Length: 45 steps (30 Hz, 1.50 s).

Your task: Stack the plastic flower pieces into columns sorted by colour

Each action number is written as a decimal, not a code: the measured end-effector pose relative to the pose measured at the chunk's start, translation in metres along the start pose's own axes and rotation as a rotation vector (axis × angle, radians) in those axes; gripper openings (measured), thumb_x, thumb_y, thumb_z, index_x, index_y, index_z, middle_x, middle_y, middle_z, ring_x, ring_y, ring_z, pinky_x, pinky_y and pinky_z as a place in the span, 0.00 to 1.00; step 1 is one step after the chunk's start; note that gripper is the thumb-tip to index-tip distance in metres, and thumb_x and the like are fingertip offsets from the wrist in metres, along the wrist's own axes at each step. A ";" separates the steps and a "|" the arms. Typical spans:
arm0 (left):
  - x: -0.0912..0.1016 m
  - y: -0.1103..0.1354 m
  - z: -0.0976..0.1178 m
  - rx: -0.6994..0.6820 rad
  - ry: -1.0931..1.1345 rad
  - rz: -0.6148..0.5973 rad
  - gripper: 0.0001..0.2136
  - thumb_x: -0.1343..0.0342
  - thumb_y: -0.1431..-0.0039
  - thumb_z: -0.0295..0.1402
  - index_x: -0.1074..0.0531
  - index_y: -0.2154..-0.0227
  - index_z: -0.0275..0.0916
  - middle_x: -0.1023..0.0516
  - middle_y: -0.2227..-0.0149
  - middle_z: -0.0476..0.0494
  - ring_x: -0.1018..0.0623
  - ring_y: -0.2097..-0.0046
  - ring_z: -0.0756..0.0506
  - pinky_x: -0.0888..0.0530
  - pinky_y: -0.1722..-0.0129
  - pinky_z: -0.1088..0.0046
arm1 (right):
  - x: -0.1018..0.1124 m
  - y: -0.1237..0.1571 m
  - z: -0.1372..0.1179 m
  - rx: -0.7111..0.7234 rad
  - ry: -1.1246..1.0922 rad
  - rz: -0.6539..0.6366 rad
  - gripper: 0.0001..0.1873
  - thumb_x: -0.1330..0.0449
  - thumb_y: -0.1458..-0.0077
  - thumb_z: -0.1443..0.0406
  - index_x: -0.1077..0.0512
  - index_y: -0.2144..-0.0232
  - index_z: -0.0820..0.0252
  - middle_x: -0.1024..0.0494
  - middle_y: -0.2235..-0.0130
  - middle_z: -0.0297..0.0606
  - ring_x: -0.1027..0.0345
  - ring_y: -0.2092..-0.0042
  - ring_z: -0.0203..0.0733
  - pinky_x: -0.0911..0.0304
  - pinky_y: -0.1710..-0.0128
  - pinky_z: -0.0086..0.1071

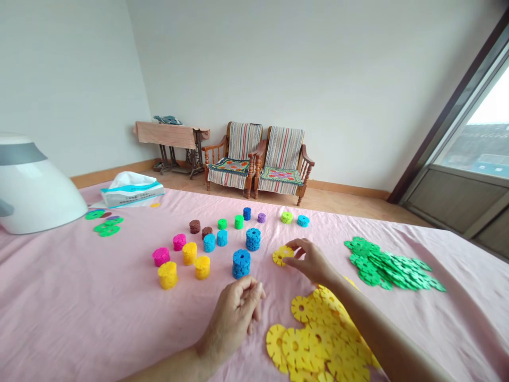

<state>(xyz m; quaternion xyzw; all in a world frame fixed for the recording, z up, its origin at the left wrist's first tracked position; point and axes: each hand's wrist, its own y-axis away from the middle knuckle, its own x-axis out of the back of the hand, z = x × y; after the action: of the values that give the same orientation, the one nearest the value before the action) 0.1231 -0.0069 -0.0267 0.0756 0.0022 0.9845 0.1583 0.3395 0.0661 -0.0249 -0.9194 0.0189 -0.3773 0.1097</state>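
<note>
My right hand (312, 260) reaches forward and pinches a small stack of yellow snowflake discs (281, 255) that rests on the pink tablecloth (79, 307). My left hand (236, 313) hovers close to me with its fingers curled in; whether anything is in it is hidden. A blue stack (241, 263) stands just beyond the left hand. A loose heap of yellow discs (318, 339) lies under my right forearm. Finished stacks in yellow (167, 275), pink (161, 257), blue, green and brown stand in rows further out.
A heap of green discs (392, 265) lies at the right. A white appliance (34, 191) and a tissue pack (131, 189) sit at the far left, with a few green discs (106, 227) near them. Two wooden armchairs (258, 162) stand by the wall.
</note>
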 end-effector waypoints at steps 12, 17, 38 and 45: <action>-0.002 0.000 -0.002 0.014 -0.012 0.015 0.20 0.55 0.43 0.51 0.37 0.74 0.37 0.36 0.83 0.54 0.38 0.85 0.55 0.42 0.86 0.82 | -0.013 0.000 0.006 0.012 -0.006 -0.023 0.16 0.39 0.57 0.60 0.27 0.63 0.59 0.32 0.65 0.36 0.36 0.69 0.35 0.37 0.66 0.32; -0.002 0.000 -0.002 0.011 -0.029 0.015 0.19 0.55 0.43 0.50 0.38 0.75 0.37 0.35 0.83 0.54 0.38 0.85 0.55 0.42 0.86 0.82 | -0.016 0.002 0.003 0.015 0.019 -0.007 0.16 0.39 0.57 0.60 0.27 0.64 0.59 0.32 0.66 0.36 0.37 0.70 0.35 0.37 0.67 0.32; -0.002 -0.001 -0.004 -0.001 -0.045 -0.008 0.17 0.53 0.43 0.47 0.40 0.76 0.38 0.35 0.83 0.54 0.38 0.85 0.55 0.43 0.87 0.82 | -0.010 0.001 0.010 0.062 -0.025 -0.102 0.19 0.39 0.56 0.63 0.27 0.58 0.58 0.33 0.67 0.35 0.38 0.71 0.32 0.38 0.68 0.30; -0.002 -0.001 -0.005 -0.002 -0.048 -0.014 0.15 0.52 0.43 0.45 0.41 0.77 0.38 0.35 0.83 0.54 0.37 0.85 0.55 0.43 0.86 0.82 | -0.011 0.000 0.011 0.073 -0.027 -0.116 0.20 0.39 0.55 0.63 0.28 0.57 0.58 0.34 0.66 0.35 0.38 0.70 0.33 0.38 0.68 0.30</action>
<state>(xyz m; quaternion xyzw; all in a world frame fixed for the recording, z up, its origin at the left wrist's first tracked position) 0.1242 -0.0064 -0.0317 0.0987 -0.0023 0.9813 0.1653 0.3392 0.0694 -0.0397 -0.9193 -0.0498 -0.3710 0.1213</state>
